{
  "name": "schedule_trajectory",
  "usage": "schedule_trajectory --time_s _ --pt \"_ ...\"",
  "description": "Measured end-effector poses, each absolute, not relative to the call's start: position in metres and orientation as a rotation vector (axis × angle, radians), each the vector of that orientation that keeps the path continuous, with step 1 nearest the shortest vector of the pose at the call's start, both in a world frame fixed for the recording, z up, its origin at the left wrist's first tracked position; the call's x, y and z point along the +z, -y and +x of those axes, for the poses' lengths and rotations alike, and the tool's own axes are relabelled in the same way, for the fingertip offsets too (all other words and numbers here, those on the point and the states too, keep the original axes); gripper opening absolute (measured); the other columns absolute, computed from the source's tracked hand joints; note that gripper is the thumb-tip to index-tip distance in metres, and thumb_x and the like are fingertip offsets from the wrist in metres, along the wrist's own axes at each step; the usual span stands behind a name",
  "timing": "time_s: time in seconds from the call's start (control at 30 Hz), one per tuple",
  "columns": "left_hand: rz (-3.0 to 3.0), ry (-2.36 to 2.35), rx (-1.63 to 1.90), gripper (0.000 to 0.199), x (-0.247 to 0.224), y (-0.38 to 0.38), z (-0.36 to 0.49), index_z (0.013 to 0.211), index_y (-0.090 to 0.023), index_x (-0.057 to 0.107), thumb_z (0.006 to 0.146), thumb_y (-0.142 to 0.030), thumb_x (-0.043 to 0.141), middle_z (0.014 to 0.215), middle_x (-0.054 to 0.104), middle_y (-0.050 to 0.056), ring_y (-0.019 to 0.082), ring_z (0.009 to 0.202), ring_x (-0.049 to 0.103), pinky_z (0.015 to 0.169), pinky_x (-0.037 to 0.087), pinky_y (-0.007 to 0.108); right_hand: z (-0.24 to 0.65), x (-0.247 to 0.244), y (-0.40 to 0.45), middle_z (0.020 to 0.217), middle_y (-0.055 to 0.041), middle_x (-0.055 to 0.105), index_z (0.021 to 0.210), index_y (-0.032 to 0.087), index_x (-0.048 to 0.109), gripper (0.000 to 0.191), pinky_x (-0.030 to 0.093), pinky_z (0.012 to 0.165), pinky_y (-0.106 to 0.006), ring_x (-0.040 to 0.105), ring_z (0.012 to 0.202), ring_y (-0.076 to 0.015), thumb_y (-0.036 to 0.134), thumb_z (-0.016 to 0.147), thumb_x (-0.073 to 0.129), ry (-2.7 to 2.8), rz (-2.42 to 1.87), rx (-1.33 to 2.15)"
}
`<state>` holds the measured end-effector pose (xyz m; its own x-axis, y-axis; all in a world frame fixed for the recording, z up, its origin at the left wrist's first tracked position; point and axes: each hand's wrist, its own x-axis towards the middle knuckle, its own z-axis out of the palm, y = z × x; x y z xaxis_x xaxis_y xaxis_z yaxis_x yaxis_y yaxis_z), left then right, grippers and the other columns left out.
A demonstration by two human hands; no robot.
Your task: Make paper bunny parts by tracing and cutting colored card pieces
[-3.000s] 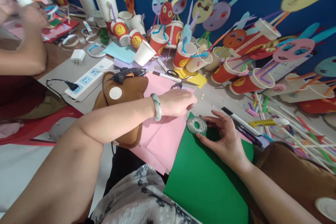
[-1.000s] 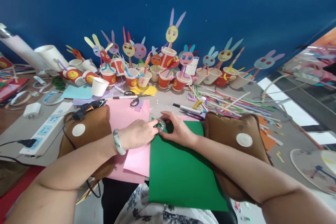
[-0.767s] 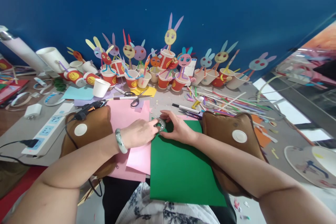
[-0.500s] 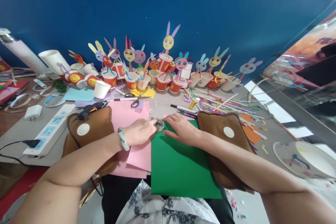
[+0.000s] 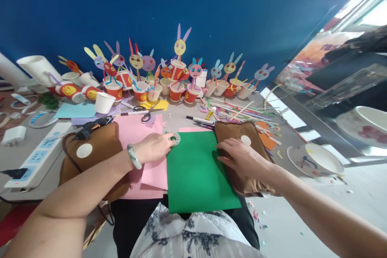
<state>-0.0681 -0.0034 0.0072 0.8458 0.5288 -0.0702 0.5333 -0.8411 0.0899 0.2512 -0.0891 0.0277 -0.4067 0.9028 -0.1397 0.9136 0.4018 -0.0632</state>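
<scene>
My left hand point(image 5: 155, 147), with a bangle at the wrist, has its fingers closed on a small clear ring point(image 5: 175, 140) at the top left corner of a green sheet point(image 5: 199, 169). My right hand point(image 5: 237, 154) is spread over the sheet's right edge and the brown pouch point(image 5: 254, 177), holding nothing. Pink sheets point(image 5: 154, 177) lie under my left hand and beside the green one. Another brown pouch point(image 5: 90, 169) is under my left forearm.
Paper cups with rabbit figures point(image 5: 192, 93) line the blue wall. Scissors point(image 5: 146, 117), a black-capped marker point(image 5: 199, 120) and coloured sticks point(image 5: 242, 111) lie behind the sheets. A power strip point(image 5: 39, 157) is at left, a patterned bowl point(image 5: 314, 160) at right.
My right hand has moved right, off the ring and the middle of the green sheet, onto the pouch's edge. My left hand stays at the ring. The view has shifted right.
</scene>
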Motion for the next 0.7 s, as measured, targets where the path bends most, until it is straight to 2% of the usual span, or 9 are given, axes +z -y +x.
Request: schedule_trajectory --time_s 0.07,0.17,0.37,0.5,0.7 --pt "2.899 -0.84 -0.057 0.035 0.007 0.003 -0.068 0.119 -0.023 0.064 0.094 -0.012 0.044 0.124 0.062 0.006 0.017 0.085 0.068 0.069 0.053 0.028 0.261 0.027 0.094 0.106 -0.0118 0.067 0.107 0.02 0.065 0.021 0.05 0.088 -0.042 0.063 0.101 -0.0272 0.034 0.092 0.061 -2.589 1.729 -0.18" --pt "2.874 -0.837 -0.033 0.036 0.008 0.003 -0.069 0.122 -0.024 0.063 0.093 -0.012 0.045 0.124 0.062 0.006 0.016 0.089 0.068 0.075 0.054 0.027 0.27 0.021 0.103 0.125 -0.015 0.063 0.112 0.021 0.066 0.027 0.047 0.099 -0.049 0.058 0.115 -0.0309 0.037 0.09 0.063 -2.632 1.763 -0.063" --pt "2.881 -0.803 -0.013 0.036 0.011 0.005 -0.07 0.123 -0.025 0.063 0.094 -0.014 0.046 0.127 0.062 0.006 0.017 0.095 0.069 0.083 0.055 0.027 0.266 -0.012 0.12 0.153 -0.0194 0.043 0.131 0.019 0.061 0.044 0.037 0.114 -0.059 0.039 0.143 -0.0366 0.042 0.095 0.054 -2.653 1.823 0.094" --pt "2.881 -0.808 -0.025 0.035 0.013 0.005 -0.07 0.123 -0.025 0.063 0.094 -0.016 0.047 0.129 0.061 0.006 0.018 0.097 0.069 0.086 0.056 0.029 0.262 -0.033 0.124 0.159 -0.0173 0.039 0.138 0.019 0.058 0.046 0.03 0.119 -0.059 0.034 0.148 -0.0333 0.041 0.1 0.045 -2.673 1.898 0.11" --pt "2.888 -0.804 -0.033 0.035 0.014 0.005 -0.071 0.124 -0.026 0.063 0.094 -0.016 0.048 0.129 0.062 0.006 0.018 0.099 0.069 0.086 0.056 0.029 0.267 -0.036 0.125 0.159 -0.0184 0.037 0.142 0.016 0.053 0.056 0.033 0.119 -0.054 0.032 0.149 -0.0336 0.051 0.098 0.047 -2.651 2.03 0.044"
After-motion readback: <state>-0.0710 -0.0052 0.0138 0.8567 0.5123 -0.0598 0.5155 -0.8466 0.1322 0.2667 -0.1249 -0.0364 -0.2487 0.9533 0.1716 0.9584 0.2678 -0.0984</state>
